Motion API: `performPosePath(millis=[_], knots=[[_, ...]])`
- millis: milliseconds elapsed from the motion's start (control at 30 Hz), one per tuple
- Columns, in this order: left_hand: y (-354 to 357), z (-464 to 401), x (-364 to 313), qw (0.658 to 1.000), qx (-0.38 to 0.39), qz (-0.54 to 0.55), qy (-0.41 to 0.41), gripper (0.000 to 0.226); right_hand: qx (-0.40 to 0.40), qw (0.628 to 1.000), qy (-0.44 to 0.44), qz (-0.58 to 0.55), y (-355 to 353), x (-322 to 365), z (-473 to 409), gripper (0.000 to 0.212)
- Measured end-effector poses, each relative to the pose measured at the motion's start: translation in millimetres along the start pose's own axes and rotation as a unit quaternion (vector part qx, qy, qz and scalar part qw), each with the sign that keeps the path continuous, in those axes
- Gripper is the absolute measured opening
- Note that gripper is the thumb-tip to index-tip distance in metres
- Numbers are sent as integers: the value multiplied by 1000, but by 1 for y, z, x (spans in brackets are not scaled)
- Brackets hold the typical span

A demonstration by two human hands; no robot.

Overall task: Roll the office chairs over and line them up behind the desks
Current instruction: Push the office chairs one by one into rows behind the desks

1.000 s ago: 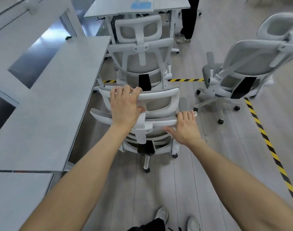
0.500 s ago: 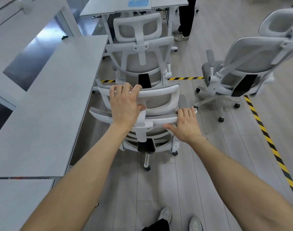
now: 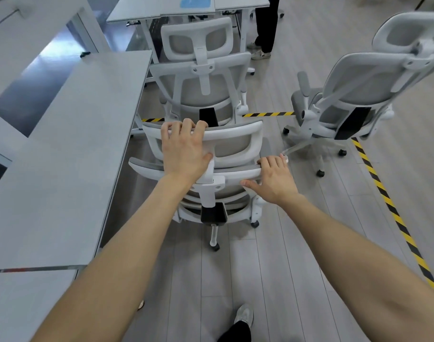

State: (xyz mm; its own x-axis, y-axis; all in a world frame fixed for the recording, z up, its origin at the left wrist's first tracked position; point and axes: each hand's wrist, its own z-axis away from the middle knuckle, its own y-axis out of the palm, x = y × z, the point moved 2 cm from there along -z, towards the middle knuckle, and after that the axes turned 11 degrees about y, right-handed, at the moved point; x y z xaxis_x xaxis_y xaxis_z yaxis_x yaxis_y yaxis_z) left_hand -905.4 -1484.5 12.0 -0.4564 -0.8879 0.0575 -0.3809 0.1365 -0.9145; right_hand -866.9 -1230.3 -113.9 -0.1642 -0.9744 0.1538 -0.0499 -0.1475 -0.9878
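The white-framed office chair with grey mesh back and headrest (image 3: 235,146) stands on the grey plank floor (image 3: 297,255), its back toward the camera, just right of the long grey table (image 3: 70,149). The left hand (image 3: 185,149) lies over the left part of the headrest, fingers curled over its top edge and thumb against the lower frame, gripping it. The right hand (image 3: 274,177) holds the right end of the backrest's top rail, fingers hooked over the rail and thumb spread below it. One castor on a white leg shows beneath the seat, toward the camera.

Directly ahead stands a second white and grey mesh office chair (image 3: 201,77), also back-on, close to the first chair's headrest and behind a smaller grey table with a blue patch (image 3: 166,7). A third chair of the same kind (image 3: 354,95) sits well off to the right, turned at an angle. Yellow-and-black striped tape (image 3: 388,201) runs along the floor at right and crosses behind the chairs. Dark-trousered legs of another person (image 3: 266,23) stand near the far table. The wearer's own light shoe (image 3: 244,315) shows at the bottom.
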Motion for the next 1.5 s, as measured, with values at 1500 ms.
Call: performPosePath(millis=[1500], knots=[[-408,992,-874,170,-29,141,975,37,-60,215,970,-99,-72,4,1421,38]])
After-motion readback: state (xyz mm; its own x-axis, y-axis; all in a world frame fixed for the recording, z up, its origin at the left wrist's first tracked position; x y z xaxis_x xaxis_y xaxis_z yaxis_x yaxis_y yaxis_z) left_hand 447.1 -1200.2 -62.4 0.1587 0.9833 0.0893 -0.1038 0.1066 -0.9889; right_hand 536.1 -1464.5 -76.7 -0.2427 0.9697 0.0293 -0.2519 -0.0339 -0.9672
